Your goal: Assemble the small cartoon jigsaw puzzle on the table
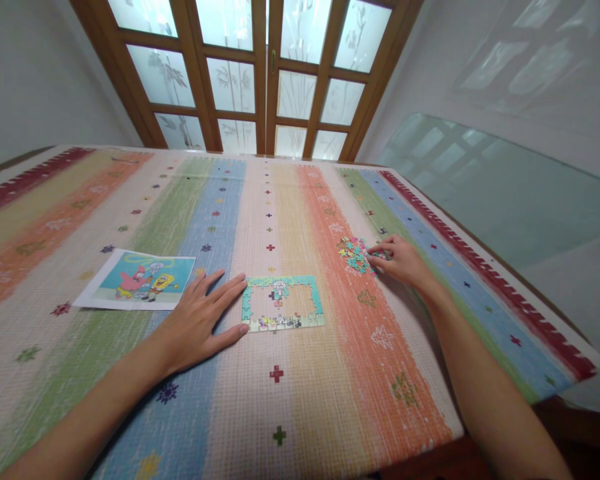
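Note:
A partly joined jigsaw puzzle [319,303] lies on the tablecloth in front of me, its border linked into a rectangle with a pale character's head at the top middle. My left hand [203,317] rests flat with fingers spread, fingertips at the puzzle's left edge. Over to the right, my right hand [397,260] is at a heap of loose puzzle pieces [353,253], its fingers pinched together at the heap's right side. Whether a piece is between those fingertips is too small to tell. A printed reference picture [145,279] of cartoon characters lies left of my left hand.
A striped, patterned tablecloth [275,413] covers the table. Wooden doors with frosted glass panes [235,87] stand beyond its far edge. Along the right is a glassy, reflective panel [505,180] by the white wall.

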The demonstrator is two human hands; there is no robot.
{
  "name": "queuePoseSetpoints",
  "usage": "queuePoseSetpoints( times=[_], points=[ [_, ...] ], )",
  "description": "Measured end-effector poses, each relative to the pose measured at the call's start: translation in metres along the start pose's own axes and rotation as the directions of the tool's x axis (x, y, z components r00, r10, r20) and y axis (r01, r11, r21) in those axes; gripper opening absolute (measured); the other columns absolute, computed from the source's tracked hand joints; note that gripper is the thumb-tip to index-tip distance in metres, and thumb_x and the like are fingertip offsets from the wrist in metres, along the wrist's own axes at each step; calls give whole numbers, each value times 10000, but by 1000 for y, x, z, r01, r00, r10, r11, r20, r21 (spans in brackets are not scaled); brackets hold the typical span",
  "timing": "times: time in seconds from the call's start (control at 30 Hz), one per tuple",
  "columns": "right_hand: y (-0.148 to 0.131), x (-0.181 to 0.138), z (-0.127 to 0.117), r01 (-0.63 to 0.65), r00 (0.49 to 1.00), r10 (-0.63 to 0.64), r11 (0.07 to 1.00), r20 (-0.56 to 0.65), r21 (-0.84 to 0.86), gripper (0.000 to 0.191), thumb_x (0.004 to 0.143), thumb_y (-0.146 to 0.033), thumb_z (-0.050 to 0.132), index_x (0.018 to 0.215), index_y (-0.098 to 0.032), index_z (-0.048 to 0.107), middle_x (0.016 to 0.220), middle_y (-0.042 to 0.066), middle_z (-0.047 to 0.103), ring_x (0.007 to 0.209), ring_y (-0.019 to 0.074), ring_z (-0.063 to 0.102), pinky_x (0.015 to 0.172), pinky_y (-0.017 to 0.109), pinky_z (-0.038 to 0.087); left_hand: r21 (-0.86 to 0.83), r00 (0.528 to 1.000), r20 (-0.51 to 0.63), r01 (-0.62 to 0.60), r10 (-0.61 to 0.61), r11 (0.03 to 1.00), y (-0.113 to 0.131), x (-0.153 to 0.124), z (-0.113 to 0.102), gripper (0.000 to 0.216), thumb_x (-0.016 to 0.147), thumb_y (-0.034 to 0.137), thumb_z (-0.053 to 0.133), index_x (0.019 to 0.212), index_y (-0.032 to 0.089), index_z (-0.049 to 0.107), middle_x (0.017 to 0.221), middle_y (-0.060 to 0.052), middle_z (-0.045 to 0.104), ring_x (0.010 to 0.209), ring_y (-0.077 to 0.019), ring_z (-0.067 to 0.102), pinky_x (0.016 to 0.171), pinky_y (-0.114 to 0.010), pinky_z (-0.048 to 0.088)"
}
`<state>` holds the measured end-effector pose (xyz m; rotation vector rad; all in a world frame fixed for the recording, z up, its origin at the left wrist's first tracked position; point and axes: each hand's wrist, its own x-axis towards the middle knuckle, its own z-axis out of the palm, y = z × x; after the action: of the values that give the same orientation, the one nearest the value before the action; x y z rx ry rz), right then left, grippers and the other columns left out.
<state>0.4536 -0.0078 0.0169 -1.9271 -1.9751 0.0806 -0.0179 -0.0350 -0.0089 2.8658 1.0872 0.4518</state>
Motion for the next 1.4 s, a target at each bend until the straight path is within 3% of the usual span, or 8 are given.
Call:
queuePoseSetpoints(
  times=[0.13,0.27,0.6,1.03,1.27,1.4],
  points=[
    [-3,0,0,-40,999,40,999,-1,13,185,790,-344,677,791,-193,785,851,93,625,717,222,568,730,366,472,4,1000,-3,-3,3,1000,0,0,0,722,985,668,429,1576,263,337,1582,-59,469,1437,-395,403,1207,-624,237],
    [-3,1,1,-87,996,87,996,-10,13,193,780,-330,697,849,-175,789,853,94,629,707,217,572,724,358,468,20,1000,6,1,-1,1000,0,0,1,722,986,670,424,1577,265,341,1586,-57,463,1438,-397,401,1206,-624,236],
    [-3,0,-2,5,999,-5,1000,41,-1,292,819,-364,636,959,-177,811,844,92,608,705,219,566,735,358,447,44,999,41,11,-13,999,0,1,0,741,984,695,393,1577,252,360,1596,-54,449,1448,-391,382,1213,-628,210],
    [-5,-1,-1,-30,999,32,982,-11,184,210,763,-422,643,736,-214,654,692,56,640,634,211,561,619,331,413,39,999,32,10,-11,999,1,1,-1,734,980,694,409,1576,270,344,1601,-43,443,1446,-386,385,1213,-622,217],
    [-38,-3,-8,62,986,-13,954,-169,293,278,817,-476,634,820,-205,695,750,57,680,639,188,554,628,321,413,41,1000,18,0,-1,999,1,0,0,724,985,681,411,1567,254,354,1593,-51,454,1444,-385,392,1215,-626,214],
    [-79,-11,2,175,985,-155,889,-82,424,244,872,-438,647,840,-208,722,755,39,692,626,163,543,604,296,406,43,1000,24,2,-3,999,1,-1,0,723,985,679,415,1557,240,368,1590,-59,458,1443,-387,391,1207,-641,221]
  ],
)
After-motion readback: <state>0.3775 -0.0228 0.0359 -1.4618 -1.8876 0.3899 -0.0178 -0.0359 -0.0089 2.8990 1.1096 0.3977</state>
